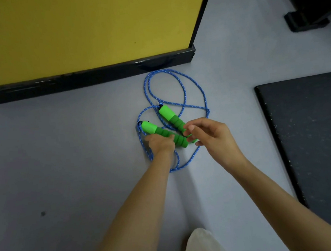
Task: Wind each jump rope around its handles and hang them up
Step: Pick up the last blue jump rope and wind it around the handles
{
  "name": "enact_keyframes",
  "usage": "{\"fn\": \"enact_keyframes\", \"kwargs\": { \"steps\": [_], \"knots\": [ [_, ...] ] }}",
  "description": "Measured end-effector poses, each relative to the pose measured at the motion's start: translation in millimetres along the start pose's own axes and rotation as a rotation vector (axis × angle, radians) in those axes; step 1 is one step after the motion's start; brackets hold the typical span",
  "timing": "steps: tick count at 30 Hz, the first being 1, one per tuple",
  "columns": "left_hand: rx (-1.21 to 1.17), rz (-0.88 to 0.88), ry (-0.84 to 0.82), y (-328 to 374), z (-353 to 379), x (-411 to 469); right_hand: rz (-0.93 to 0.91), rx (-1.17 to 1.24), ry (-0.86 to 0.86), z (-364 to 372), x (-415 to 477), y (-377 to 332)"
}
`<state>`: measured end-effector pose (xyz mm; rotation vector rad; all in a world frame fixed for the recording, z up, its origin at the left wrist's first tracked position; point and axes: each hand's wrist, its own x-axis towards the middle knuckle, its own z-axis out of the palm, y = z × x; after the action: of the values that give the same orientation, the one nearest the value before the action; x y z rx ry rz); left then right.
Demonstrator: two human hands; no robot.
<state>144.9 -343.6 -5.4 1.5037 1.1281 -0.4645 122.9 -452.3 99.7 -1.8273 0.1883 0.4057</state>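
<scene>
Rope (pixel 164 71) of blue cord lies loose on the grey floor (pixel 64 153), just in front of the yellow wall (pixel 74 29) near its corner, with its farthest loop almost touching the black strip (pixel 78 80) at the foot of the wall. Nothing is wound yet; the cord crosses itself in several wide loops. The two green foam handles lie side by side, a little farther from the wall than the big loops, both with the cord end turned toward the wall. The left hand (pixel 160 143) has its fingers curled over the middle of the nearer handle (pixel 153 129) and grips it, I think in order to lift it. The right hand (pixel 211 135) is half curled at the free end of the farther handle (pixel 171 116); whether it already pinches it, I cannot tell. Probably both handles must be brought together first, so the cord can go around them as one bundle. Away from the wall corner, on the person's right, lies a dark mat (pixel 310 133).
</scene>
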Motion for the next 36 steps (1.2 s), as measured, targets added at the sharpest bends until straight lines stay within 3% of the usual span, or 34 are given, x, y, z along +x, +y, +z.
{"fn": "enact_keyframes", "kwargs": {
  "steps": [13,27,36],
  "knots": [
    [-0.028,0.205,-0.058,-2,-69,-52,-0.035,-0.086,-0.024,-2,-34,-64],
    [-0.096,0.601,-0.117,86,-199,-229,-0.242,-0.154,-0.082,-8,-135,-190],
    [-0.160,0.802,-0.212,114,-268,-327,-0.404,-0.138,-0.009,7,-167,-267]
  ]
}}
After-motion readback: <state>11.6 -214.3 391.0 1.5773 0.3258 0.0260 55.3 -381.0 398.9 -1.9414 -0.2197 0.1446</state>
